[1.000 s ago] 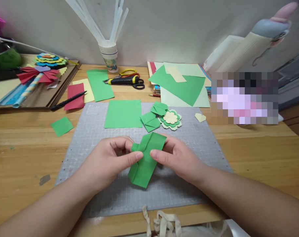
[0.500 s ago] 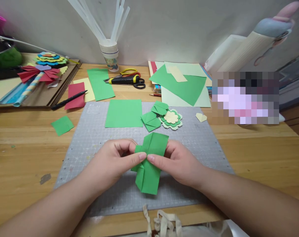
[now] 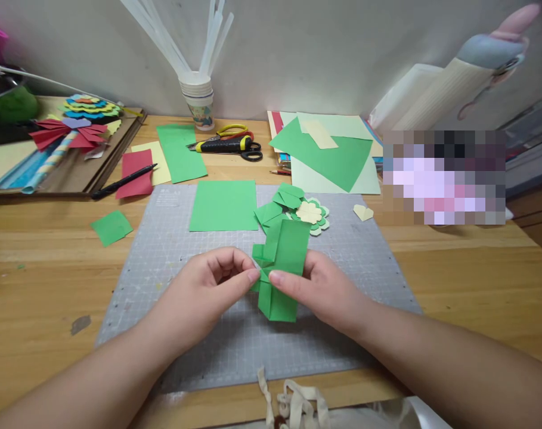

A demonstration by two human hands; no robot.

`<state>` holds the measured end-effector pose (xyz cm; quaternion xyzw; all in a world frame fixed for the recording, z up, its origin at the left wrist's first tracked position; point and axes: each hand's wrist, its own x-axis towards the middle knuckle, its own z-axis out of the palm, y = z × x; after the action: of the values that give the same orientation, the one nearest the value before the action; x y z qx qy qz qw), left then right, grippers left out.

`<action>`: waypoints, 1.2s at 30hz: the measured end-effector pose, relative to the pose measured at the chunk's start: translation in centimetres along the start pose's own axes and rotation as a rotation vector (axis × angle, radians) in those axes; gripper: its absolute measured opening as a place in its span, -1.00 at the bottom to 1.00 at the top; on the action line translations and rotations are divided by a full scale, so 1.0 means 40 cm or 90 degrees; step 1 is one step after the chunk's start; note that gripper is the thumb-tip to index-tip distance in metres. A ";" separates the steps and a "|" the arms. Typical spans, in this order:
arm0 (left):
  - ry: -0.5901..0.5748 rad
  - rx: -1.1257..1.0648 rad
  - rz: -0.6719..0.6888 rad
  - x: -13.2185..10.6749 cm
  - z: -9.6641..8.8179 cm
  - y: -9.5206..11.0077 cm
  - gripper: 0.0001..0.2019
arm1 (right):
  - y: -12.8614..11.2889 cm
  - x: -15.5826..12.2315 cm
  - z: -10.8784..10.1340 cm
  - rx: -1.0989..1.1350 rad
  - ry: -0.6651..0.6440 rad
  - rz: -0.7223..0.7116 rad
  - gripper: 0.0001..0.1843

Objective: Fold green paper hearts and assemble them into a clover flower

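A partly folded sheet of green paper (image 3: 291,253) is held up over the grey cutting mat (image 3: 181,357). My right hand (image 3: 319,289) grips it from the right, thumb flat on the front and the other fingers behind. At the paper's left edge, my left hand (image 3: 221,277) pinches a small folded part between thumb and fingertips. Just beyond the paper lie folded green paper hearts (image 3: 288,195) and a layered paper flower (image 3: 309,213) in green and cream. A flat green square (image 3: 223,205) rests on the mat's far side.
Scissors (image 3: 253,152) and a black-and-yellow cutter (image 3: 219,145) lie at the back. A paper cup (image 3: 200,110) holds white sticks. Left are a black pen (image 3: 125,180) and a small green piece (image 3: 112,227); right, a cream heart (image 3: 364,212). Paper sheets (image 3: 328,155) are stacked behind.
The folded green paper has moved up and slightly right, now overlapping the green hearts in view. My left thumb has slid off its front face to the left edge.
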<state>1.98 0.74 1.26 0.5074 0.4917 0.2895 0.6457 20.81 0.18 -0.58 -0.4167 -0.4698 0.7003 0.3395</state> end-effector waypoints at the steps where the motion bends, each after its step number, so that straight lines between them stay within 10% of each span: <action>1: 0.000 -0.002 0.004 0.000 0.001 -0.001 -0.83 | 0.001 0.000 0.002 -0.006 -0.001 0.006 -0.79; 36: -0.002 -0.187 -0.107 0.009 0.000 -0.007 -0.85 | 0.004 -0.004 0.006 -0.042 0.090 -0.062 -0.84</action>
<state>2.06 0.97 0.88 0.3649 0.4839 0.3026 0.7356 20.65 -0.09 -0.63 -0.4528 -0.4872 0.6356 0.3919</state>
